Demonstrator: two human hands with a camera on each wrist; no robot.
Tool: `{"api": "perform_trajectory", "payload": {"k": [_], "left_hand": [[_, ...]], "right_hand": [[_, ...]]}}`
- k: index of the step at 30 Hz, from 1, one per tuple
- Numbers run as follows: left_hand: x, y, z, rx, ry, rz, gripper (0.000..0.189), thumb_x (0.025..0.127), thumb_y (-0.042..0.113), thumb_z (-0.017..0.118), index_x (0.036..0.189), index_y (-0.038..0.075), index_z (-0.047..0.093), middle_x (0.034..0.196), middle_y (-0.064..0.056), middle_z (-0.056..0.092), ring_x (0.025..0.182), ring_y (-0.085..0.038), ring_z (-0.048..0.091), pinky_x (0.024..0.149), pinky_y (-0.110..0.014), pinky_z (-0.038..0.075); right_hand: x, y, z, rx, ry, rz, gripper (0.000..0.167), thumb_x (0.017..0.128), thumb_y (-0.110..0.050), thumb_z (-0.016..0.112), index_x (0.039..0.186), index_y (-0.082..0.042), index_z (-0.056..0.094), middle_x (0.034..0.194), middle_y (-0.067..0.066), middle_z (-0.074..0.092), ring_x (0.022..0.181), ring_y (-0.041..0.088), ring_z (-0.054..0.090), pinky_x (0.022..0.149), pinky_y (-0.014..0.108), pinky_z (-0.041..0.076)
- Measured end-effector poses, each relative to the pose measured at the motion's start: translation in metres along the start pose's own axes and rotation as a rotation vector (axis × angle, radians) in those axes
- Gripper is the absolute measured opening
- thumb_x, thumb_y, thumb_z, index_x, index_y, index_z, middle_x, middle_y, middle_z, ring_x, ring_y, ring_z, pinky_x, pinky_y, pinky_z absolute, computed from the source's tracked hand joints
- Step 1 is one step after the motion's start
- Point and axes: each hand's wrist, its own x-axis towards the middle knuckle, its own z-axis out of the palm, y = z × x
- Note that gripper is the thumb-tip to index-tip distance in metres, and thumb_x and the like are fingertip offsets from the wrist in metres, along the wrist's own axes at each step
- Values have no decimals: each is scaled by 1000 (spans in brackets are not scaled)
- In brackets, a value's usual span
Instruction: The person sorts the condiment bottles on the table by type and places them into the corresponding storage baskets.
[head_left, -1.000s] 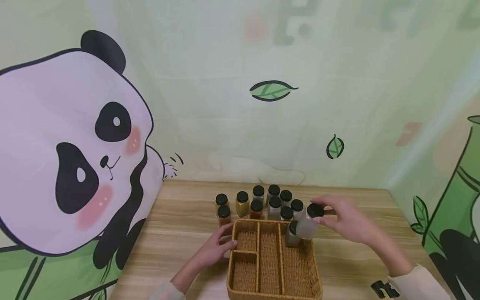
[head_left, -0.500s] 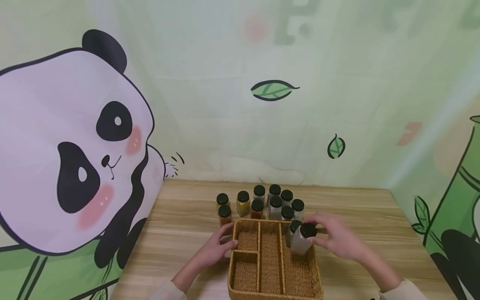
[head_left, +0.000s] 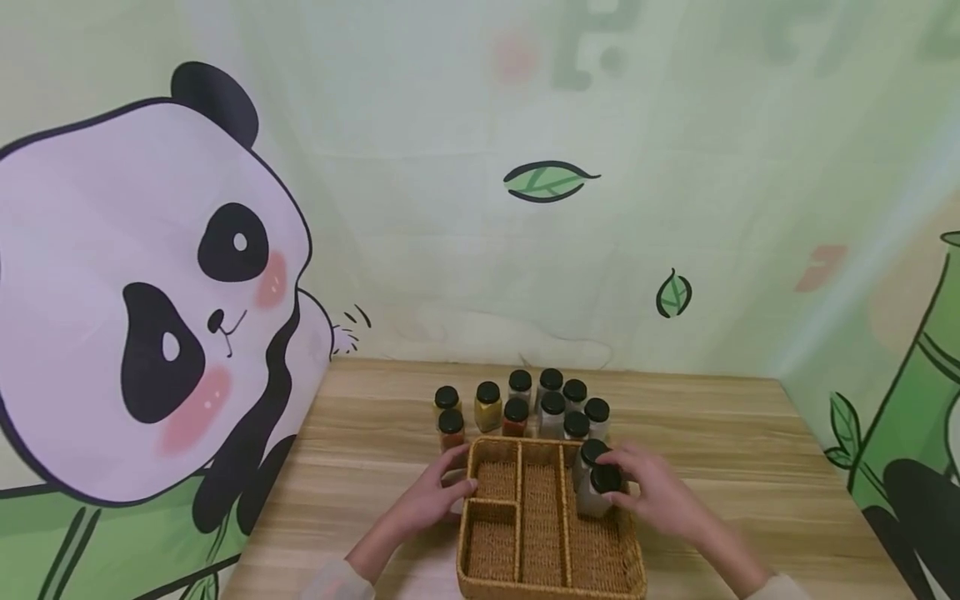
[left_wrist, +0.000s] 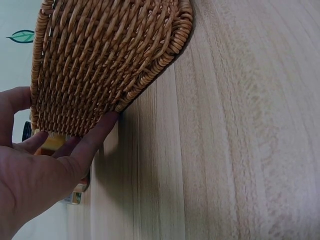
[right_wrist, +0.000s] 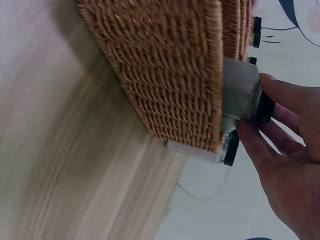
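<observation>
Nearest: woven basket [head_left: 551, 588] on wooden tabletop [head_left: 720, 467], divided into compartments, right one long. Left hand [head_left: 431, 500] against basket's left wall near far corner, fingers [left_wrist: 97, 137] straight and slightly spread, pressing wicker side, gripping nothing. Right hand [head_left: 652, 492] over basket's right edge, fingers [right_wrist: 255, 142] and thumb curled round black cap of pale jar [head_left: 597, 492]; clamped on it. Jar upright, standing in far end of right compartment, just in front of second pale jar [head_left: 588, 458] with black cap, the two touching or nearly so; cannot tell which. From right wrist view: held jar's clear body showing above wicker rim, cap pinched between thumb and fingertips. Beyond basket, just behind its far wall: cluster of black-capped spice jars [head_left: 551, 404] on tabletop, in two loose rows; yellow-filled jar [head_left: 487, 408] and red-filled jar [head_left: 513, 419] toward left, paler ones toward right. Farthest: wall with panda drawing [head_left: 150, 292] at left, green leaf motifs [head_left: 550, 181] higher up.
</observation>
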Motion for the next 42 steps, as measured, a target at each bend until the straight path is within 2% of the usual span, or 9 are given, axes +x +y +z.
{"api": "perform_trajectory", "payload": {"k": [6,11,22,28,36,42], "left_hand": [[-1,0,1,-9,-4,3,69,108,17,61,167,9,27,168,-29,25,144,-56,40,88,-55,64],[0,0,2,-10,-5,5,69,108,17,61,167,9,26,167,-30,25,144,-56,40,88,-56,64],[0,-2,0,7,-1,6,70,107,20,63,167,9,27,167,-29,25,146,-56,37,89,-53,64],[0,-4,-1,-5,4,-3,70,107,20,63,167,11,28,167,-28,27,146,-55,37,89,-54,64],[-1,-1,-1,13,7,6,70,107,21,63,167,10,28,166,-28,29,148,-57,33,89,-54,64],[-2,1,1,11,6,5,70,107,20,63,167,9,28,166,-29,29,148,-58,32,88,-56,63]], "right_hand": [[-4,-1,10,-85,25,-18,44,86,-6,88,126,-2,71,114,3,66,92,15,63,75,35,59],[-7,-2,15,-94,52,-17,45,84,-5,89,126,-3,71,113,2,66,89,13,61,72,32,57],[-8,-2,25,-96,123,10,46,82,-7,91,123,-6,69,119,2,68,103,21,70,88,41,63],[-9,4,31,-95,159,11,47,80,-8,94,121,-7,70,121,3,69,105,23,71,85,40,63],[-8,8,34,-142,205,-58,52,76,-7,96,121,-4,71,115,3,69,102,21,72,82,40,64],[-8,7,33,-150,201,-39,51,77,-8,96,122,-5,71,114,2,70,104,23,72,84,42,63]]}}
